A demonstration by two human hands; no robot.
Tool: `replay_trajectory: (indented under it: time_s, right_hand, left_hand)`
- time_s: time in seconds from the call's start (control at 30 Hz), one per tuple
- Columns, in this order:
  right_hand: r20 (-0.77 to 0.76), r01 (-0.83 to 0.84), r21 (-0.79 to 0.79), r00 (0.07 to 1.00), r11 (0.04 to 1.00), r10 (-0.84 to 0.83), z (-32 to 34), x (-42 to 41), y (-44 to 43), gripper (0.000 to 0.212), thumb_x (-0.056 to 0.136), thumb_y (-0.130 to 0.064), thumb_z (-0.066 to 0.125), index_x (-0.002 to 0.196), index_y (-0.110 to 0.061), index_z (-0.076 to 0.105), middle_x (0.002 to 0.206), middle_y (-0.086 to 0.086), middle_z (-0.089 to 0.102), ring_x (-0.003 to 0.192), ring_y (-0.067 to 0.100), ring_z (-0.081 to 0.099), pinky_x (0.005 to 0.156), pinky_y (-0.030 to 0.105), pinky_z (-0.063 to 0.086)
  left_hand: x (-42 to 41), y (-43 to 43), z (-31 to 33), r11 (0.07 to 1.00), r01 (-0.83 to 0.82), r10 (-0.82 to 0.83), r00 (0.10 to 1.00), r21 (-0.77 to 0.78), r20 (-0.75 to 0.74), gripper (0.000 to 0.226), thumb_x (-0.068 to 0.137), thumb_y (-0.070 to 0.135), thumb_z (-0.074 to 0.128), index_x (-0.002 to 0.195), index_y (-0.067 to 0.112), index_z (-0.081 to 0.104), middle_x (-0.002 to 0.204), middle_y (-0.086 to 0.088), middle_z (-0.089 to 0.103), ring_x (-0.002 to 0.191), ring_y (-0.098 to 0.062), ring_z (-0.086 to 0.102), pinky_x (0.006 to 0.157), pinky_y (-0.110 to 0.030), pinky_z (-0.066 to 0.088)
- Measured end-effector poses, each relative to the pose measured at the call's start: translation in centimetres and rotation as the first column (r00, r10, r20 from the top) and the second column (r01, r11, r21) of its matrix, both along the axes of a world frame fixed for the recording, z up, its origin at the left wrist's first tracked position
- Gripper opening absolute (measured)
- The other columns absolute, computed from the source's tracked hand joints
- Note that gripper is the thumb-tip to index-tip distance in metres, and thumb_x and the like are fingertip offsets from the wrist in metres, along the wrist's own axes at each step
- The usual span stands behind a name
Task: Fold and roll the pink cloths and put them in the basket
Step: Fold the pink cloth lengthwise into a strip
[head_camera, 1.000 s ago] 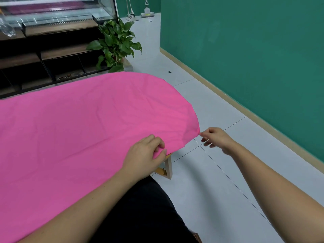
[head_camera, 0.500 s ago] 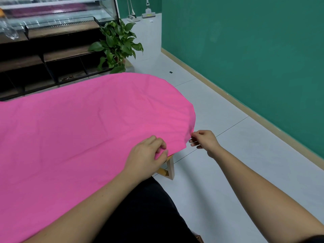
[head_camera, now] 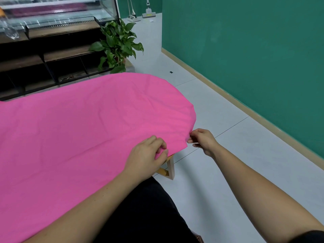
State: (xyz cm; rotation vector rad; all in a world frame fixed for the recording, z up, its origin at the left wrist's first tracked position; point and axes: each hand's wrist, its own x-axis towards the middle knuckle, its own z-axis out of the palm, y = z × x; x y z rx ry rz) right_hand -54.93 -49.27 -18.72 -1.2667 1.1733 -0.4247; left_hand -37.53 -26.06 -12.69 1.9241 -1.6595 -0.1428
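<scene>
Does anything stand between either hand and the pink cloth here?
Nothing visible does. The left hand grips the pink cloth at its near edge, and the right hand pinches its right-hand edge. No basket is in view, so that path cannot be judged.

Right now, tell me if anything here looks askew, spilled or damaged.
Nothing stands out. The pink cloth lies spread over the table, only lightly creased; the left hand and right hand pinch its right end. The potted plant stands upright. No basket shows.
</scene>
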Motion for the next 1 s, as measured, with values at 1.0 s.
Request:
replay_trajectory:
  time_s: [1.0]
  right_hand:
    - [0.443,0.008,-0.035,0.896,0.999,0.009,7.3,-6.4,-4.4,0.016,0.093,-0.003,0.051,0.083,-0.015,0.057,0.081,0.001,0.053,0.075,0.016,0.050,0.068,0.032,0.033]
  left_hand:
    - [0.1,0.1,0.0,1.000,0.008,-0.008,1.000,0.017,-0.004,0.012,0.093,0.046,0.062,0.100,0.036,0.061,0.089,0.018,0.051,0.080,-0.004,0.053,0.069,-0.029,0.049]
